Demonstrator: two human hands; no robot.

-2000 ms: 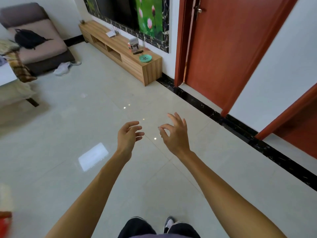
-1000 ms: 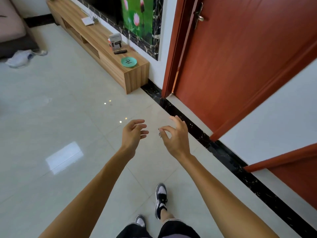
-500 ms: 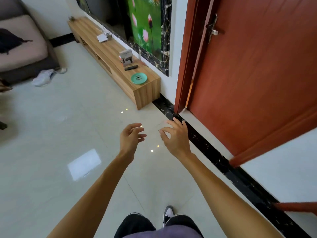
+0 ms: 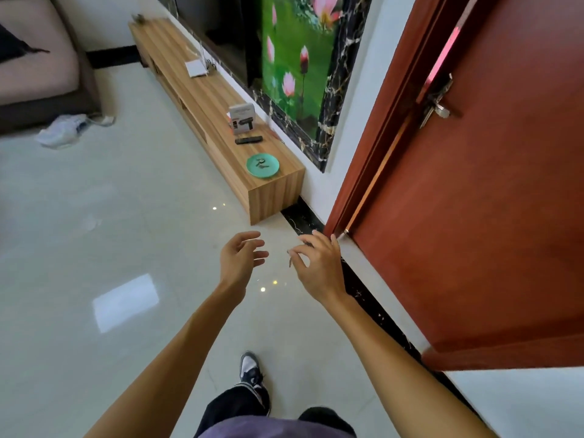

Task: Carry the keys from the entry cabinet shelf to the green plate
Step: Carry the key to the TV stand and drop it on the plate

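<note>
The green plate (image 4: 263,166) lies on the near end of a low wooden TV cabinet (image 4: 218,121) ahead of me. A few small dark items that look like keys (image 4: 261,162) lie on it. My right hand (image 4: 319,267) is held out over the floor, thumb and forefinger pinched on a small dark thing (image 4: 289,263) that hangs just below the fingertips. It seems to be the keys and is mostly hidden. My left hand (image 4: 240,260) hovers beside it with its fingers curled apart and holds nothing. Both hands are well short of the plate.
A black remote (image 4: 248,140) and a small upright box (image 4: 241,118) stand on the cabinet behind the plate. A red-brown door (image 4: 474,184) stands on my right. A sofa (image 4: 38,67) and a white shoe (image 4: 63,131) are at the far left. Glossy floor tiles (image 4: 110,232) stretch ahead.
I have walked closer to the cabinet, so the plate looks larger and nearer. Both hands keep the same pose in front of me.
</note>
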